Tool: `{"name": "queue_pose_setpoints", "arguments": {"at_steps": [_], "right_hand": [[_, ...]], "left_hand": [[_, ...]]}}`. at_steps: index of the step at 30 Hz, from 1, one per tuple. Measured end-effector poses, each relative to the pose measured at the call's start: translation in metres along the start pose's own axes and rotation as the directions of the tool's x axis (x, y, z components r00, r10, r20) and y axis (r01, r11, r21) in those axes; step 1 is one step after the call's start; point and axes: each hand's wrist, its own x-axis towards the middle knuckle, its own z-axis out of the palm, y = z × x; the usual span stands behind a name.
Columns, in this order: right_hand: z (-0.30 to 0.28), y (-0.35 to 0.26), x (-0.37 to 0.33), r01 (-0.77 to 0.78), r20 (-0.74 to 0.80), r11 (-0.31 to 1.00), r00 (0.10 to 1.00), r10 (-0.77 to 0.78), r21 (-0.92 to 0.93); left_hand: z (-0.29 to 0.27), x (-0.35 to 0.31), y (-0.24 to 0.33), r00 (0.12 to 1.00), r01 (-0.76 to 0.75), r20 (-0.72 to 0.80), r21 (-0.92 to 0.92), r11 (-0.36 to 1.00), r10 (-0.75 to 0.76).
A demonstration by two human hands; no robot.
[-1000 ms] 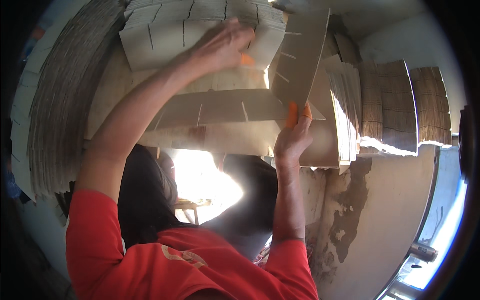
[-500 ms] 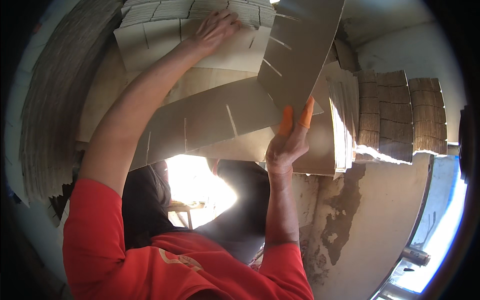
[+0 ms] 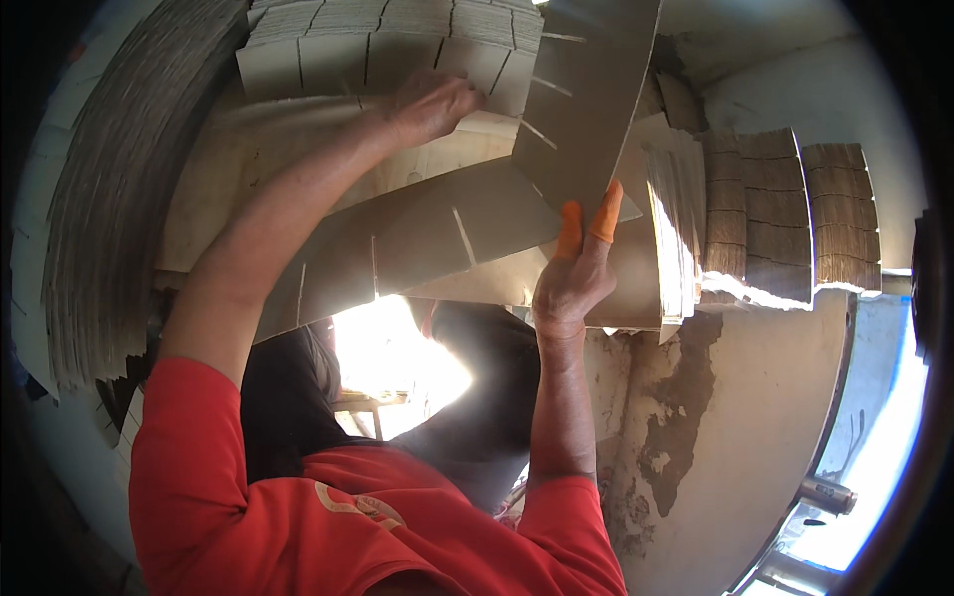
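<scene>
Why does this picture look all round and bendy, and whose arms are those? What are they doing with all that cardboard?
The picture comes from a small camera worn on a person's head, looking down at their own hands. Its lens is very wide, so straight edges curve near the rim. The arms in red sleeves belong to that person. The left hand rests on a stack of slotted cardboard strips at the top. The right hand, with orange finger covers on two fingertips, holds up one tilted slotted cardboard strip. Another long slotted strip lies slanted below it. More cardboard piles stand on the right, and a big ridged pile on the left.
</scene>
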Motion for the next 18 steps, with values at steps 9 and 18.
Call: {"name": "queue_pose_setpoints", "arguments": {"at_steps": [9, 18], "right_hand": [[-0.003, -0.001, -0.003, 0.023, -0.033, 1.0, 0.999, -0.023, 0.01], [-0.003, 0.003, -0.009, -0.067, 0.035, 0.998, 0.997, 0.067, -0.016]], "left_hand": [[0.005, -0.003, 0.011, 0.995, 0.022, -0.097, 0.008, 1.0, -0.021], [-0.016, 0.0, 0.041, 0.991, -0.033, -0.136, -0.153, 0.988, 0.012]]}}
